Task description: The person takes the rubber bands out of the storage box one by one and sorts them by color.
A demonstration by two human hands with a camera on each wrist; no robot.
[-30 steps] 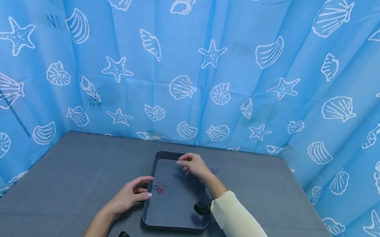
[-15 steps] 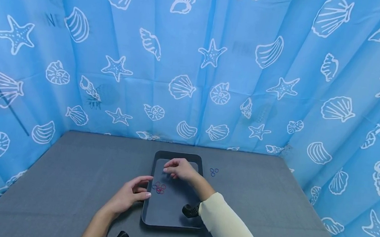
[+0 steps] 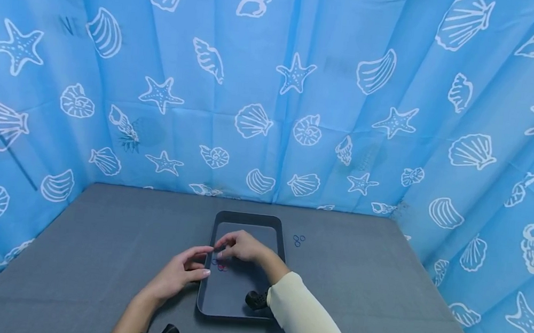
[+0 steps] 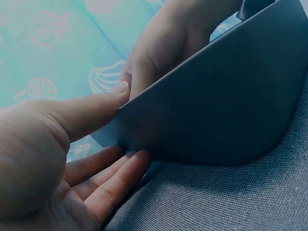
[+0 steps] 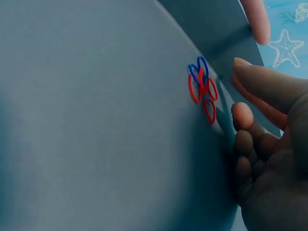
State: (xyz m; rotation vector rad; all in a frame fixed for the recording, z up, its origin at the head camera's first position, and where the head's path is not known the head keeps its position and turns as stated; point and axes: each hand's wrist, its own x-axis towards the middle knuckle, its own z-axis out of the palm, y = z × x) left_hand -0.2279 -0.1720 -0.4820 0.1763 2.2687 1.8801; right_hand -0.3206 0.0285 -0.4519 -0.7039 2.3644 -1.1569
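Observation:
A dark grey rectangular tray (image 3: 235, 300) lies on the table, its outer wall (image 4: 216, 106) large in the left wrist view. My left hand (image 3: 176, 276) rests against its left side, thumb at the rim and fingertips low on the outside. Inside, near that side, thin red and blue rings (image 5: 202, 86), like small elastic bands, lie in a loose cluster. My right hand (image 3: 244, 247) reaches in over them, partly covering them in the head view. Its thumb and fingers (image 5: 243, 115) stand apart, with nothing visible between them, close beside the inner wall.
Several more blue rings (image 3: 298, 241) lie on the grey cloth-covered table (image 3: 356, 293) just right of the tray. A blue curtain (image 3: 275, 81) with white shells and starfish closes off the back and sides. Black wrist mounts (image 3: 256, 300) sit on both wrists.
My right hand has moved left and nearer across the tray, from its far right part to the ring cluster. The blue rings on the table have come into full view. The left hand keeps its place.

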